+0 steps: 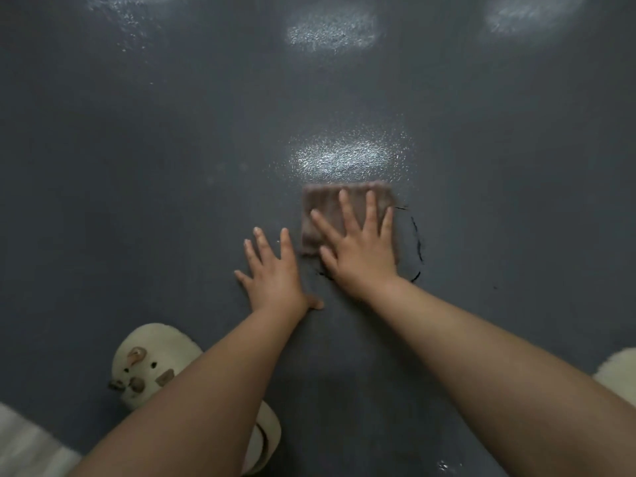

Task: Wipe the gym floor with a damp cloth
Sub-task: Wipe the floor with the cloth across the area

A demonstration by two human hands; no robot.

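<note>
A folded brownish-grey cloth [327,204] lies flat on the dark grey gym floor [172,139] in the middle of the view. My right hand [358,247] presses on it with straight, spread fingers and covers its lower right part. Just left of the cloth, my left hand [272,270] rests flat on the bare floor with its fingers spread, not touching the cloth. Black scuff marks [416,242] curve around the right side of my right hand.
A cream fluffy slipper [148,359] with a small animal face stands at the lower left beside my left forearm. Another cream slipper [619,373] shows at the right edge. Shiny light patches [344,156] reflect on the floor beyond the cloth.
</note>
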